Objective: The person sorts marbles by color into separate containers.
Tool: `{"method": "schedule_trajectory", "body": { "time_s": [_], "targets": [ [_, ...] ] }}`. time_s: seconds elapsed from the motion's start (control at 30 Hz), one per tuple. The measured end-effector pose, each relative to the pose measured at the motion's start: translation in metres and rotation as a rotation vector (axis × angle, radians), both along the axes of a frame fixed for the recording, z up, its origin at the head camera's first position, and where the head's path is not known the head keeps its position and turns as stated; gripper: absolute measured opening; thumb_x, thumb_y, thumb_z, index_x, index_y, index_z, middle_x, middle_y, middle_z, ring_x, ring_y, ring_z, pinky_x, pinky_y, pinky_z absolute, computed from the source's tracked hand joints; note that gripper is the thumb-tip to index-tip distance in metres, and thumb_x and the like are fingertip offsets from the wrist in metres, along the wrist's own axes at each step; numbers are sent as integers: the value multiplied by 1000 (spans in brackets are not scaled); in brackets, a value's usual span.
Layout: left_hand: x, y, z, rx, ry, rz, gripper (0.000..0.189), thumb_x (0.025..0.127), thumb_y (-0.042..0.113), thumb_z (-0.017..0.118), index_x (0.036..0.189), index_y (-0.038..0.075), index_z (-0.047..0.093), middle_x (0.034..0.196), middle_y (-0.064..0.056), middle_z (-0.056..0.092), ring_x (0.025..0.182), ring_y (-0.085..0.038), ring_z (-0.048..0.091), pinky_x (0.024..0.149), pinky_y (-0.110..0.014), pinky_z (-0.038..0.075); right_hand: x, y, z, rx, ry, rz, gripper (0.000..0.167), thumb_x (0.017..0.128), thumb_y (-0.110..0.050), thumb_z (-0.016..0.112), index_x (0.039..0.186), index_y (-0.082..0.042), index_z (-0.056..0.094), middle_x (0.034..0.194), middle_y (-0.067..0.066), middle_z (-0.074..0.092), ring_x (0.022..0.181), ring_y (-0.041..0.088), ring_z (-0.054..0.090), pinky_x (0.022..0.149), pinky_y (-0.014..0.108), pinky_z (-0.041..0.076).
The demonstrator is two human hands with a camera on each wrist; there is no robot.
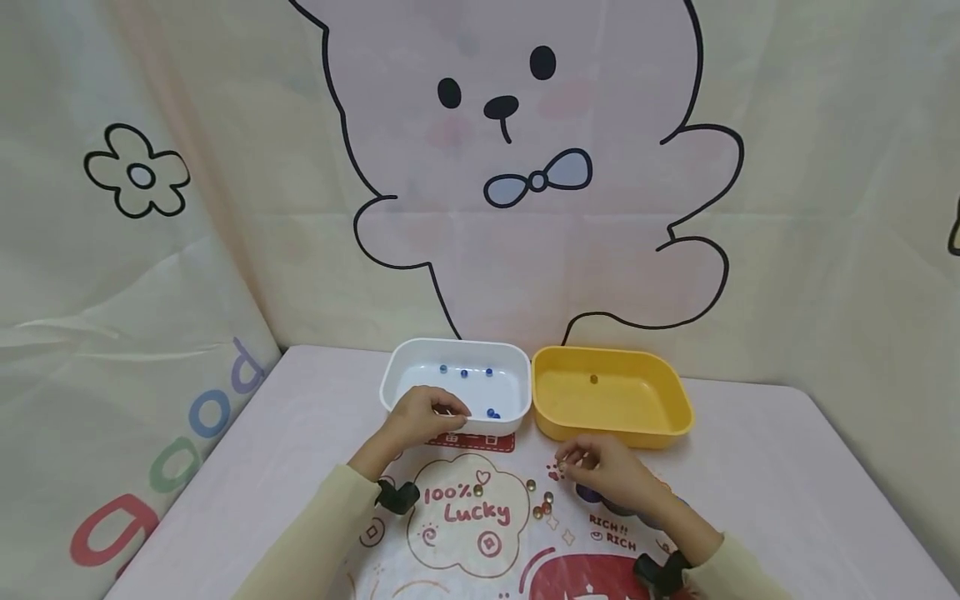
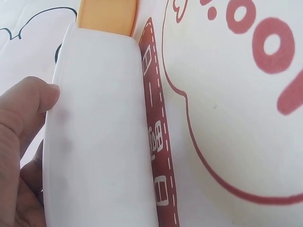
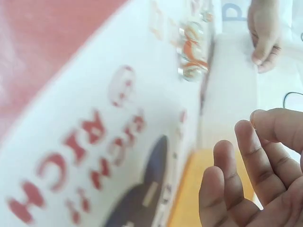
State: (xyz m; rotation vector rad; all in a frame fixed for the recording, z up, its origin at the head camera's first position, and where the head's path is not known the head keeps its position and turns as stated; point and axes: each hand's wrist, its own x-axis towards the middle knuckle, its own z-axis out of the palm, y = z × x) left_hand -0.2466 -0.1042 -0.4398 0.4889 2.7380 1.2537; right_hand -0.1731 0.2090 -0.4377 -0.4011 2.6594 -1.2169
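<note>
My left hand (image 1: 423,415) holds the front rim of a white tray (image 1: 397,367). In the left wrist view its thumb tip (image 2: 53,94) lies at the rim of the tray wall (image 2: 99,123), with other fingers partly hidden behind. Several blue beads (image 1: 464,373) lie in this tray. My right hand (image 1: 611,475) is in front of a yellow tray (image 1: 660,404), which contains one amber bead (image 1: 594,379). Thumb and index fingertip (image 3: 244,126) meet, pinching a tiny amber bead that is mostly hidden; the other fingers are loosely bent.
Several amber and clear beads (image 1: 548,497) lie on the printed tabletop mat (image 1: 465,554) between my hands, one bead (image 1: 478,490) farther left. Both trays stand side by side at the back of the table, before a cloth backdrop (image 1: 810,250) with a bear drawing.
</note>
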Motion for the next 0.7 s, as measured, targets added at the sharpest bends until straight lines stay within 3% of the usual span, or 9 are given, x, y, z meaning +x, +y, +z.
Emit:
{"method": "schedule_trajectory", "body": {
  "time_s": [0.17,0.37,0.7],
  "targets": [
    [1,0,0,-11,1,10,4,82,27,75,85,28,75,86,10,69,79,-11,57,68,-28,48,-2,5,13,-8,58,15,17,88,-20,69,103,-11,69,87,-2,65,73,14,55,63,21,50],
    [1,1,-1,-7,14,2,4,82,27,75,85,28,76,86,10,69,77,-11,57,66,-28,48,-3,12,25,-36,84,-27,15,87,-16,70,102,-13,69,89,1,66,76,17,56,66,22,52],
    [-1,0,-2,-5,-1,3,4,82,27,74,86,28,75,88,11,70,80,-12,57,68,-28,48,-18,23,41,43,190,-36,13,87,-17,70,100,-15,69,88,-1,67,73,16,57,61,23,51]
  ]
}}
